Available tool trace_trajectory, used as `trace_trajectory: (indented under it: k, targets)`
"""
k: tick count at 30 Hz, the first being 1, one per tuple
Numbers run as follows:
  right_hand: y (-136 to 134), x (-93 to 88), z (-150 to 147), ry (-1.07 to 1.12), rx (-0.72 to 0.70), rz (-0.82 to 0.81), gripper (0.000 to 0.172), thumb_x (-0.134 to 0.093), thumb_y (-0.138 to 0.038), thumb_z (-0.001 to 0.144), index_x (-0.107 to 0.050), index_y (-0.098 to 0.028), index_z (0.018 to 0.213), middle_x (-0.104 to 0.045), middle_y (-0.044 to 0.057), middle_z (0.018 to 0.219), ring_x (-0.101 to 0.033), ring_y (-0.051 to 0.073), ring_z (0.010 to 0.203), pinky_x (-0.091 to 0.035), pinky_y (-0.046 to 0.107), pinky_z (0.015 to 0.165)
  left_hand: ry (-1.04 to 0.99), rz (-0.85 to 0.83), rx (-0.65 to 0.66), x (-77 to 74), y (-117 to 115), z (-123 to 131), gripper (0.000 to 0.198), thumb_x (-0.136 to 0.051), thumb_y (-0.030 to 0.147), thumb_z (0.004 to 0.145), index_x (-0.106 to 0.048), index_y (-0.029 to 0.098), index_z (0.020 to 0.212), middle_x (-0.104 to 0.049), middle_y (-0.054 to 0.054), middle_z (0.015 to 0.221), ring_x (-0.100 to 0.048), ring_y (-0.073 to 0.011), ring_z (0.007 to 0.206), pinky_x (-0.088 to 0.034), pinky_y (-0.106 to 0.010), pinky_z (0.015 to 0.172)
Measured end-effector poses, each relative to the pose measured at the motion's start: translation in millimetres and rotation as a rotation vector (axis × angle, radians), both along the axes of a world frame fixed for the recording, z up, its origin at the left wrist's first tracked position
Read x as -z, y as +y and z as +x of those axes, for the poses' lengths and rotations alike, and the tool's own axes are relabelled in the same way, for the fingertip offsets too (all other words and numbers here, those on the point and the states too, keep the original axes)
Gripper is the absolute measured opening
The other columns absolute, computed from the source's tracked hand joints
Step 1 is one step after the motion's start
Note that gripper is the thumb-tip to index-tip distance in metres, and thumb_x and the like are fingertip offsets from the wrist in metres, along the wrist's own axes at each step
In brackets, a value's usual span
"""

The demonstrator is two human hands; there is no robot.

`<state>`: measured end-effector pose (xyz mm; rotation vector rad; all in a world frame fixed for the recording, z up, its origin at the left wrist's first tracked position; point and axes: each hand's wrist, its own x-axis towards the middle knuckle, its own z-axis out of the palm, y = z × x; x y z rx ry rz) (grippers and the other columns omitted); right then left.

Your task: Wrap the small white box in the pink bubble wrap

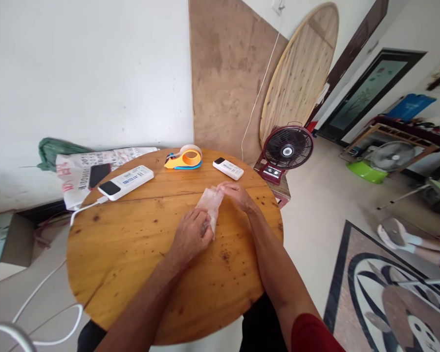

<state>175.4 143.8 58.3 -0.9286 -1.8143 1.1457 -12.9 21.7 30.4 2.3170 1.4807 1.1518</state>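
A translucent, whitish piece of plastic wrap (211,201), probably bubble wrap, lies on the round wooden table (139,254). My left hand (194,232) curls over its lower part, with something greyish partly visible under the fingers. My right hand (236,193) closes on the upper right corner of the wrap, fingertips together. Beyond the hands, an orange and blue tape dispenser (185,159) sits near the table's far edge. A small white device (229,168) with a dark end is to its right, and a larger white power bank (126,183) lies at the left.
A white cable (84,208) runs from the power bank over the table's left edge. Right of the table, a dark red fan (287,150) stands on a stool. A wooden round board (298,73) leans against the wall. Another person's feet (394,234) show at far right.
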Motion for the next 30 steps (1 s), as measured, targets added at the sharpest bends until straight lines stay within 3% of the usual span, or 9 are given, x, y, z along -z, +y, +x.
trace_trajectory:
  k: [5,10,16,22,30]
  targets:
    - [3,8.3,-3,-0.094,-0.003,0.071,0.036,-0.061,-0.051,0.081,-0.074,-0.017,0.075,-0.062,0.008,0.117,-0.058,0.021,0.108,-0.040,0.035,0.100,0.003,0.004,0.006,-0.5,0,0,0.015,-0.050,0.011,0.074,-0.053,0.019,0.086,-0.067,-0.009,0.101,-0.061,-0.0256,0.096,-0.047,-0.039,0.085]
    - [4,11.7,-5,-0.169,0.056,0.103,0.033,-0.061,-0.050,0.081,-0.074,-0.020,0.075,-0.067,0.007,0.106,-0.048,0.026,0.126,-0.034,0.038,0.107,-0.002,0.010,0.003,-1.4,0,1,0.015,-0.050,0.011,0.074,-0.053,0.019,0.086,-0.067,-0.008,0.099,-0.061,-0.0254,0.095,-0.047,-0.039,0.085]
    - [-4,8.5,-6,-0.049,0.017,-0.112,0.035,-0.059,-0.049,0.082,-0.073,-0.017,0.089,-0.070,0.002,0.093,-0.060,0.021,0.096,-0.043,0.035,0.092,-0.003,0.003,0.001,-0.7,-1,1,0.015,-0.050,0.011,0.075,-0.054,0.020,0.087,-0.067,-0.008,0.102,-0.061,-0.0258,0.098,-0.046,-0.039,0.086]
    - [-2,11.4,-3,0.134,-0.017,-0.236,0.026,-0.068,-0.039,0.075,-0.070,-0.018,0.090,-0.069,0.001,0.092,-0.059,0.015,0.089,-0.042,0.028,0.089,-0.002,-0.005,-0.011,2.1,0,1,0.015,-0.050,0.012,0.074,-0.054,0.020,0.087,-0.067,-0.008,0.103,-0.061,-0.0256,0.096,-0.046,-0.039,0.083]
    - [9,36.2,-23,-0.012,0.190,-0.103,0.025,-0.068,-0.040,0.068,-0.060,-0.016,0.067,-0.056,-0.004,0.064,-0.046,0.010,0.061,-0.037,0.023,0.062,0.005,-0.006,-0.014,1.4,1,1,0.016,-0.050,0.011,0.073,-0.054,0.020,0.085,-0.067,-0.008,0.100,-0.061,-0.0250,0.095,-0.047,-0.039,0.083]
